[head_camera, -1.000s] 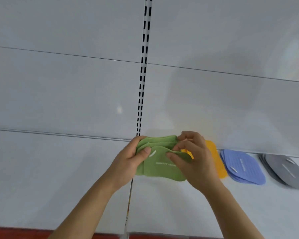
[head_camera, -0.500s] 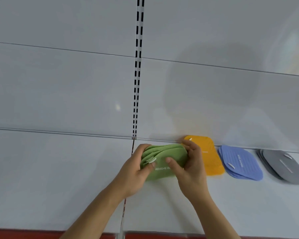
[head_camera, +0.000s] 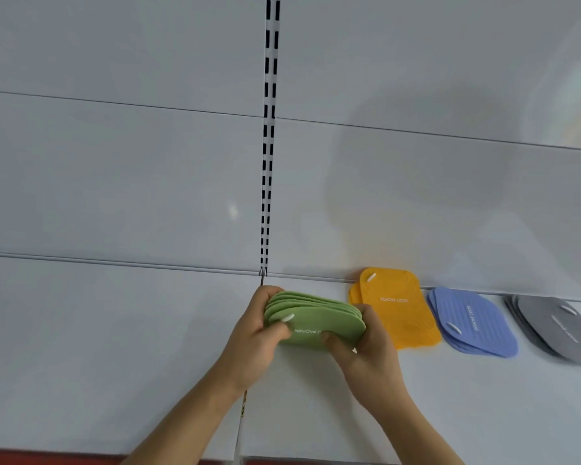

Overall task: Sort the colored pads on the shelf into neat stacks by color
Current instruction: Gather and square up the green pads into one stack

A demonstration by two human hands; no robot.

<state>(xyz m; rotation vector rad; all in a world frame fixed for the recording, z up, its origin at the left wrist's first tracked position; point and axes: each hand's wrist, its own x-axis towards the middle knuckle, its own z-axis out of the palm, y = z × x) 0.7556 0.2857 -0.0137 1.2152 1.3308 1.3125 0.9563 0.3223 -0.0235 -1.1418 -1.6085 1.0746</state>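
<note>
A bundle of several green pads (head_camera: pixel 319 322) is held just above the white shelf (head_camera: pixel 114 347), fanned at their far edges. My left hand (head_camera: pixel 255 333) grips the bundle's left end, thumb on top. My right hand (head_camera: pixel 363 354) grips its right end, thumb on the front pad over the white lettering. To the right, flat on the shelf, lie an orange stack (head_camera: pixel 396 307), a blue stack (head_camera: pixel 473 322) and a grey stack (head_camera: pixel 557 327), each slightly fanned.
A white back panel rises behind the shelf, with a slotted upright rail (head_camera: pixel 269 146) at its middle. A seam (head_camera: pixel 240 417) in the shelf runs down below my left wrist. A red strip (head_camera: pixel 31 456) edges the shelf's front.
The green pads have been squeezed into a tighter bundle between both hands. The bundle has drawn left, off the orange stack, which now shows fully.
</note>
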